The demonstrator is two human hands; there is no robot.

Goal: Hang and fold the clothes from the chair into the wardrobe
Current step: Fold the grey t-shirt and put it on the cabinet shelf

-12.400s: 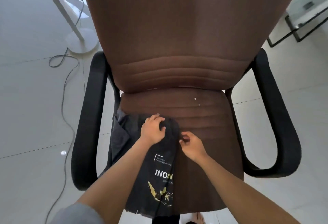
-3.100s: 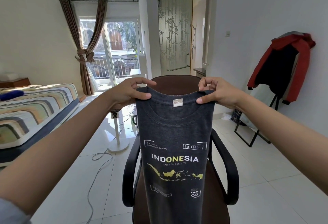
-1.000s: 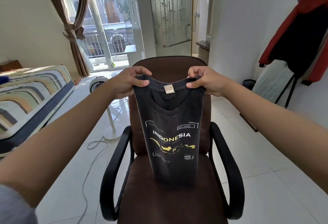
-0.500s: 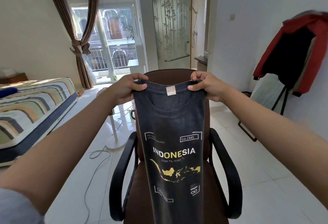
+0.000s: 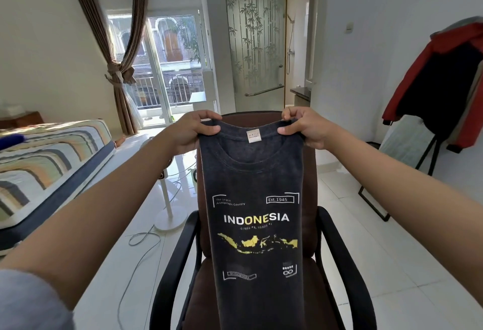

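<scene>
Holding dark T-shirt [image 5: 254, 225] up over chair [image 5: 339, 264], left hand [image 5: 192, 131] and right hand [image 5: 304, 127] pinching shoulders; fold step underway, next probably halving lengthwise.

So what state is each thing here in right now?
T-shirt: held up, hanging, sides folded in.
Left hand: pinching the shirt's shoulder.
Right hand: pinching the other shoulder.
Chair: seat behind the shirt.
Curtain: tied back.
Jacket: draped on a stand.
</scene>
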